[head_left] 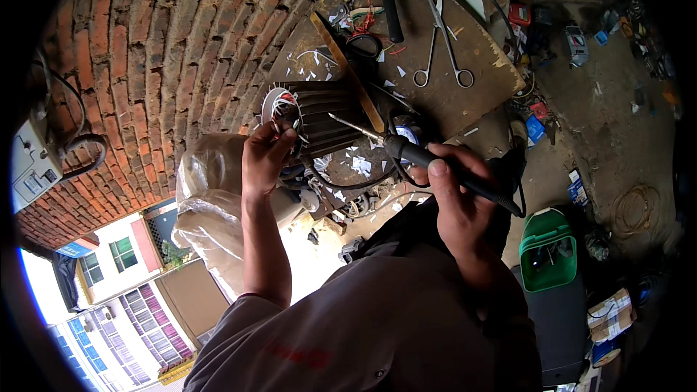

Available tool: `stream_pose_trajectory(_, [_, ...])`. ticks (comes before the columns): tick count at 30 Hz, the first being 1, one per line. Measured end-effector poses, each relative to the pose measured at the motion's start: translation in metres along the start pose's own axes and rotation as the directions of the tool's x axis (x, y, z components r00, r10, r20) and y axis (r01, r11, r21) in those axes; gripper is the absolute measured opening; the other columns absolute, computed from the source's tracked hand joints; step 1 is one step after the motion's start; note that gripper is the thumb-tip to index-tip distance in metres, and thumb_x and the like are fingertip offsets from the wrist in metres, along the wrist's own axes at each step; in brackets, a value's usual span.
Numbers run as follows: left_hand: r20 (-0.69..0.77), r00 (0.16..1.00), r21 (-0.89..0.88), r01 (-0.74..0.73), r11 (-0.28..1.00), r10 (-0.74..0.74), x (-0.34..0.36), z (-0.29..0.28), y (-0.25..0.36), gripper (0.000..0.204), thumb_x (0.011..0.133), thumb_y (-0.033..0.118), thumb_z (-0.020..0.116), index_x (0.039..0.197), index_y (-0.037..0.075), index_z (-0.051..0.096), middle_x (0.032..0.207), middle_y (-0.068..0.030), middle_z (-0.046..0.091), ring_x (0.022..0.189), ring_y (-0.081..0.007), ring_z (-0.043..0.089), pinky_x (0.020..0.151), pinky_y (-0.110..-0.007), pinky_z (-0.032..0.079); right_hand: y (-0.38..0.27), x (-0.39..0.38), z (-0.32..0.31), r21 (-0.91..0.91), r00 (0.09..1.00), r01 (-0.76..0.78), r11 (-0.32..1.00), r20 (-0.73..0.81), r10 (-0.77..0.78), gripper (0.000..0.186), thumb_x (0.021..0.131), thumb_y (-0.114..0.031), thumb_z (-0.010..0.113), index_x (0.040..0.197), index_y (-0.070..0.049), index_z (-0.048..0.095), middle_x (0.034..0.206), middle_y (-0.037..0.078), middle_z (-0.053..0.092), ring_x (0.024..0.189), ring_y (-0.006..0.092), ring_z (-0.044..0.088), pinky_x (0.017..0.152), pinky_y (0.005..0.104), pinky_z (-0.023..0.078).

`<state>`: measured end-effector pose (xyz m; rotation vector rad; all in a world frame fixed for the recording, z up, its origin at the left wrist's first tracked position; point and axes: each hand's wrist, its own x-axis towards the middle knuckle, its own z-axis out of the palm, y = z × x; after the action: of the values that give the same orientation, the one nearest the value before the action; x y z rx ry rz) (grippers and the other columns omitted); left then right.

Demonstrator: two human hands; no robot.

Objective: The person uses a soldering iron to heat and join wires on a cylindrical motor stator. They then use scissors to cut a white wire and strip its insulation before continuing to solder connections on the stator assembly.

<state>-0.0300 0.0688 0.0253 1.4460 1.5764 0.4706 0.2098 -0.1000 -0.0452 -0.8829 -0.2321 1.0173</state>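
Note:
A dark ribbed motor housing (330, 112) lies on its side on the worktable. White insulation slips ring its open end, around the windings (284, 107) with red and white leads. My left hand (270, 151) pinches at the leads at this end; the exact piece between the fingertips is too small to make out. My right hand (462, 199) is wrapped round the black handle of a soldering iron (414, 152). Its metal tip points left toward the windings, apart from them. A dark cable runs below the motor.
Scissors (440, 42), a wooden strip (347, 65), a black-handled tool (390, 11) and white paper scraps lie on the worktable (483, 76). A brick wall (160, 65) rises at left. A green basket (546, 276) stands at right, and a wire coil (635, 209) lies on the floor.

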Motion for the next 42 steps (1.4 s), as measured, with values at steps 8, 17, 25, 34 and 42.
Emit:
stream_pose_trajectory(8, [-0.158,0.965,-0.089,-0.226,0.970,0.210,-0.029,-0.003,-0.009,0.032,0.094,0.005,0.067,0.124,-0.005,0.058,0.104,-0.0078,0.067,0.086,-0.0096,0.062,0.072,-0.023,0.051,-0.059,0.030,-0.034,0.014,0.981,0.147,0.989,-0.127,-0.144,0.015,0.098,-0.010,0.059,0.108,-0.001,0.052,0.086,0.015,0.069,0.072,0.0169,0.065,0.069,0.0298,0.053])
stream_pose_trajectory(17, [0.166,0.913,-0.340,-0.301,0.891,0.372,-0.079,0.131,0.108,0.022,0.098,0.009,0.063,0.117,-0.002,0.062,0.104,-0.0035,0.065,0.081,-0.0066,0.057,0.068,-0.020,0.045,-0.098,0.110,-0.050,0.314,0.999,-0.024,0.949,-0.036,0.037,0.025,0.102,-0.029,0.054,0.115,-0.009,0.059,0.103,0.012,0.071,0.089,0.0194,0.063,0.083,0.0351,0.050])
stream_pose_trajectory(25, [0.289,0.946,-0.636,0.076,0.768,0.146,-0.006,0.281,0.170,0.034,0.100,0.036,0.061,0.103,0.004,0.067,0.092,-0.0021,0.069,0.079,-0.0093,0.060,0.071,-0.025,0.047,-0.109,0.166,-0.025,0.153,0.999,0.054,0.987,-0.005,-0.054,0.030,0.103,-0.030,0.051,0.123,-0.008,0.055,0.114,0.010,0.067,0.098,0.0149,0.062,0.084,0.0291,0.048])
stream_pose_trajectory(34, [0.120,0.992,-0.503,0.100,0.859,-0.045,0.054,0.293,0.206,0.039,0.096,0.040,0.067,0.088,0.002,0.066,0.072,-0.0024,0.065,0.057,-0.0087,0.054,0.050,-0.025,0.041,-0.088,0.202,-0.017,0.136,0.999,-0.015,0.991,0.046,0.009,0.026,0.104,-0.024,0.055,0.124,-0.008,0.058,0.105,-0.002,0.062,0.082,0.0054,0.053,0.066,0.0208,0.040])
stream_pose_trajectory(42, [0.051,0.997,-0.193,0.074,0.978,-0.066,0.100,0.265,0.216,0.051,0.093,0.045,0.069,0.081,-0.005,0.069,0.064,-0.0070,0.065,0.048,-0.0121,0.058,0.044,-0.028,0.045,-0.104,0.167,-0.036,-0.023,0.918,-0.350,0.937,0.191,0.347,0.038,0.102,-0.024,0.055,0.133,-0.003,0.053,0.125,0.009,0.061,0.106,0.0166,0.059,0.091,0.0357,0.047])
